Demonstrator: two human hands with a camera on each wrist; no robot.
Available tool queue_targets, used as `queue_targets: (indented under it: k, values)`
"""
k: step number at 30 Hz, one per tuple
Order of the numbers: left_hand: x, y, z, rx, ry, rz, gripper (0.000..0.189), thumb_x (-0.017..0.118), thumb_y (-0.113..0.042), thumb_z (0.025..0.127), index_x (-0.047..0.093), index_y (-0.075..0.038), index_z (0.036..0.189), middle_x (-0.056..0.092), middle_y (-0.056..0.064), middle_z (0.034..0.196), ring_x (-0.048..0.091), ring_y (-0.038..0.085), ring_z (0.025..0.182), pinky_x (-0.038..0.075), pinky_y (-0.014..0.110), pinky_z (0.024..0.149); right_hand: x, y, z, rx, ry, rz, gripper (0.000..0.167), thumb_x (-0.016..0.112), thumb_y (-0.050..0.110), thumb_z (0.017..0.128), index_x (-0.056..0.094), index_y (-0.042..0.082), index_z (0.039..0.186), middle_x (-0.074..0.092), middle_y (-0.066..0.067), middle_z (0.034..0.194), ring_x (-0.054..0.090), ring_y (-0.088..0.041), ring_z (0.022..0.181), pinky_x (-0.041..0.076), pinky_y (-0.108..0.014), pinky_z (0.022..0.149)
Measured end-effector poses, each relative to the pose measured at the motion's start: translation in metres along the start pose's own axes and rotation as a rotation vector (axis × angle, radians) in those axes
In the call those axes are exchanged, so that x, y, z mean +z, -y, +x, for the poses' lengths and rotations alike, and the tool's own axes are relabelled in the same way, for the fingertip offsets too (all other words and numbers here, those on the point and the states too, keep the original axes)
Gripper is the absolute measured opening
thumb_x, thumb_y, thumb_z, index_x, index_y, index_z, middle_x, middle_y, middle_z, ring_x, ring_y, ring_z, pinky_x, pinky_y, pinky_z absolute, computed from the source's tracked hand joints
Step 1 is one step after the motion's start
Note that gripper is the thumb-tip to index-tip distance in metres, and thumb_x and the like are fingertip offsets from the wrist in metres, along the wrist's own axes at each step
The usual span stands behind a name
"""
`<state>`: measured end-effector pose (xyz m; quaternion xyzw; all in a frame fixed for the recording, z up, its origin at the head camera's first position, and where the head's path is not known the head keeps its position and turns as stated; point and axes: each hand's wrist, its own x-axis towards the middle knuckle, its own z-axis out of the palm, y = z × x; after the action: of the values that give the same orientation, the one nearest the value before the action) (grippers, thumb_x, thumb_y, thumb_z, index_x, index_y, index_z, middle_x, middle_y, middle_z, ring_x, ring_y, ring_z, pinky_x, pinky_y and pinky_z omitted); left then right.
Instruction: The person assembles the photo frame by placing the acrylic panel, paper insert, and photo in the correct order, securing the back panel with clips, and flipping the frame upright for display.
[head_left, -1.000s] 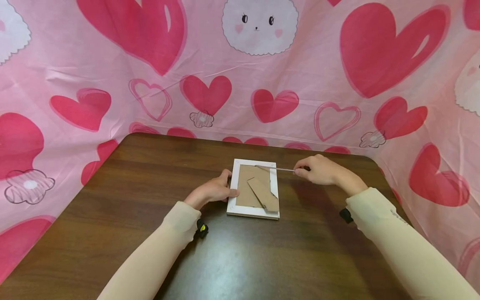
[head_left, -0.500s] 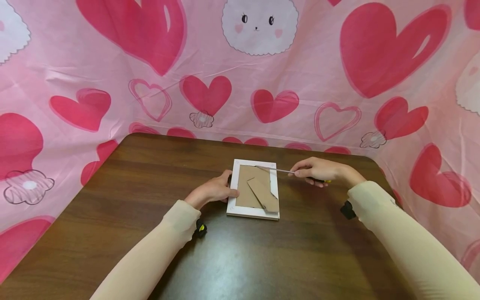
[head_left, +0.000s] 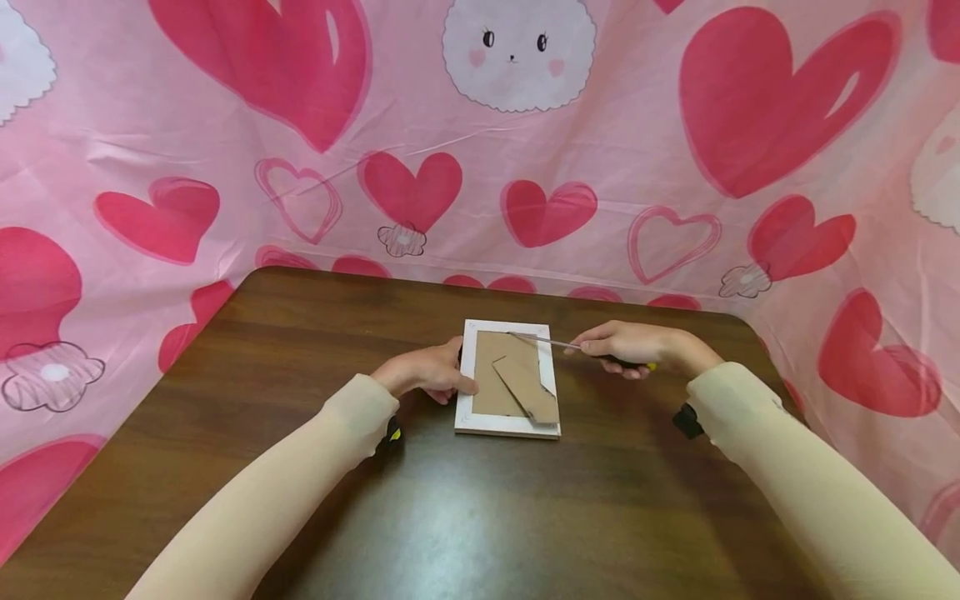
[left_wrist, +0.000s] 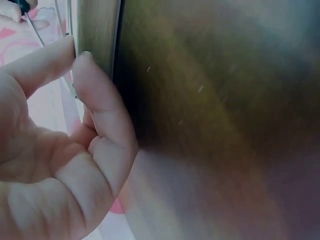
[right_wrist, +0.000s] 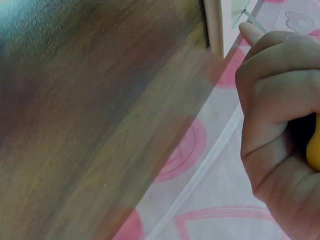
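A white picture frame point(head_left: 468, 367) lies back side up on the table, its brown backing board point(head_left: 491, 346) and slanting stand leg point(head_left: 528, 387) showing. My left hand point(head_left: 431, 372) grips its left side, thumb over the border and fingers at the side; the left wrist view shows that hand point(left_wrist: 75, 130) pinching the frame edge point(left_wrist: 95, 35). To the right, my right hand point(head_left: 633, 346) holds a screwdriver point(head_left: 557, 342) with a black and yellow handle. Its thin metal shaft reaches across the border, tip at the backing's top edge. In the right wrist view the curled fingers point(right_wrist: 280, 95) wrap the handle point(right_wrist: 314, 145).
The dark wooden table point(head_left: 450, 517) has its far edge close behind the frame. A pink cloth point(head_left: 480, 217) printed with hearts hangs around the back and sides.
My right hand has shifted its hold on the screwdriver, baring the yellow handle end, and sits slightly lower and left. The tip stays at the backing's top edge. My left hand keeps its place.
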<state>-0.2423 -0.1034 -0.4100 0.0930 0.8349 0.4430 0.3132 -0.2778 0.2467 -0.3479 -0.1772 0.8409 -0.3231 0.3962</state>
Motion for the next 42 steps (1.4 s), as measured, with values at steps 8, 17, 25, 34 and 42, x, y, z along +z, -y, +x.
queue_targets:
  k: [8,17,25,34,42]
  values:
    - [-0.006,-0.011,0.001,-0.108,0.073,0.046,0.090,0.077,-0.016,0.098,0.014,-0.005,0.162,0.050,0.009,0.089,0.050,0.018,0.072,0.054,0.025,0.062,0.002,0.005,-0.004,0.003,-0.004,-0.042,0.046,0.041,0.031,0.116,0.054,0.005,0.152,0.045,0.000,0.067,0.037,-0.010,0.047,0.036,-0.023,0.042]
    - [-0.007,-0.021,0.008,-0.164,0.121,0.142,0.113,0.077,-0.021,0.099,-0.012,-0.002,0.167,0.049,0.006,0.084,0.050,0.013,0.070,0.051,0.020,0.061,0.016,0.007,-0.006,0.021,-0.086,-0.127,0.043,0.043,0.028,0.115,0.056,0.011,0.152,0.036,0.003,0.056,0.027,-0.012,0.045,0.030,-0.025,0.042]
    - [-0.005,-0.022,0.011,-0.158,0.122,0.154,0.108,0.077,-0.021,0.099,-0.005,-0.001,0.167,0.049,0.007,0.085,0.049,0.014,0.071,0.050,0.020,0.060,0.028,0.008,-0.004,-0.034,-0.194,-0.410,0.040,0.045,0.022,0.113,0.062,0.011,0.148,0.061,-0.005,0.081,0.043,-0.014,0.056,0.046,-0.034,0.057]
    - [-0.004,-0.020,0.009,-0.152,0.111,0.168,0.108,0.077,-0.022,0.098,-0.003,0.000,0.167,0.049,0.007,0.088,0.050,0.015,0.073,0.050,0.021,0.061,0.044,0.014,0.000,-0.088,-0.297,-0.607,0.040,0.047,0.017,0.112,0.063,0.006,0.146,0.071,-0.016,0.133,0.064,-0.030,0.120,0.053,-0.053,0.100]
    - [-0.009,-0.016,0.006,-0.164,0.113,0.119,0.112,0.075,-0.022,0.100,-0.012,-0.002,0.167,0.050,0.006,0.087,0.051,0.015,0.075,0.051,0.021,0.064,0.063,0.017,0.005,-0.147,-0.411,-0.686,0.035,0.053,0.011,0.107,0.066,0.006,0.139,0.070,-0.009,0.085,0.058,-0.022,0.071,0.052,-0.039,0.065]
